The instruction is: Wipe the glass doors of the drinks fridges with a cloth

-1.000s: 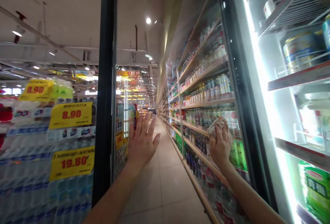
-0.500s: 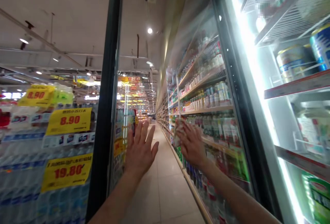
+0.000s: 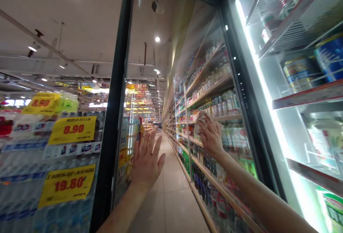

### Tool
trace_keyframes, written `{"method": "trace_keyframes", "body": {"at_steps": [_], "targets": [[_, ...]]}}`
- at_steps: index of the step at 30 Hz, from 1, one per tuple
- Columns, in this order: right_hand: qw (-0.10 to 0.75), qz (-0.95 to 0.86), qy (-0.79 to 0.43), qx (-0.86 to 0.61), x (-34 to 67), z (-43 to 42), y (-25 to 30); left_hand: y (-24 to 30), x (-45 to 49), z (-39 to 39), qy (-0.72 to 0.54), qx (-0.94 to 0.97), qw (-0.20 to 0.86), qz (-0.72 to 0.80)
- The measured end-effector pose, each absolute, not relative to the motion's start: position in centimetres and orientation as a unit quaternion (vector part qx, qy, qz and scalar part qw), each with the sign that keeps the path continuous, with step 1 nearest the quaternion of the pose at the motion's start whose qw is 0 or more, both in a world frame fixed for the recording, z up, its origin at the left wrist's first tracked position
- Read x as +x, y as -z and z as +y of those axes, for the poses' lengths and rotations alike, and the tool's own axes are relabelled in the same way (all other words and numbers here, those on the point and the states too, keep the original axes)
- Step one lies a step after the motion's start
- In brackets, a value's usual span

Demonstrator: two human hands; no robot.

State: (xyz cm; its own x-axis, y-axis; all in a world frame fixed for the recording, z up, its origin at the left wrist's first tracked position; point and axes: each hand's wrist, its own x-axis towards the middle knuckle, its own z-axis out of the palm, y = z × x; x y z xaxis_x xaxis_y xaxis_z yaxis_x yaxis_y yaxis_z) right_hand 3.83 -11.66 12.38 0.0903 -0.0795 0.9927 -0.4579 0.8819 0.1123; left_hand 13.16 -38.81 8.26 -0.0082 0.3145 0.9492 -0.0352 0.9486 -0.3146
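Observation:
An open glass fridge door [image 3: 171, 40] with a black frame stands in front of me. My left hand [image 3: 147, 161] lies flat against the glass near its left edge, fingers spread, holding nothing. My right hand [image 3: 211, 135] presses a pale crumpled cloth [image 3: 199, 122] against the glass higher up and to the right. Through the glass I see a supermarket aisle with drink shelves.
The lit fridge interior [image 3: 308, 93] at the right holds cans and cartons on wire shelves. At the left, stacked water bottles carry yellow price signs [image 3: 71, 129]. A tiled aisle floor [image 3: 171, 197] runs ahead between long shelves [image 3: 214, 86] of bottles.
My right hand with the cloth swept left across the glass, then up and slightly right. My left hand stayed flat on the glass. The view tilted upward a little.

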Motion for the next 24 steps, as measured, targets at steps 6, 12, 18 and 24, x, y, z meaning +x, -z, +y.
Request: {"method": "trace_keyframes", "body": {"at_steps": [6,12,18,24], "targets": [[0.733,-0.622,-0.260,0.087,4.2,-13.9,-15.1,-8.3,13.5,-38.7,-0.111,-0.104,0.690,-0.708],[0.696,-0.640,-0.044,0.322,6.2,-17.9,-15.0,-8.5,13.9,-38.7,-0.099,-0.117,0.688,-0.709],[0.731,-0.637,-0.214,0.116,4.1,-12.8,-17.4,-8.5,14.7,-39.6,-0.118,-0.141,0.673,-0.716],[0.720,-0.647,-0.220,0.121,4.4,-14.6,-16.4,-9.7,15.3,-37.4,-0.070,-0.178,0.697,-0.691]]}}
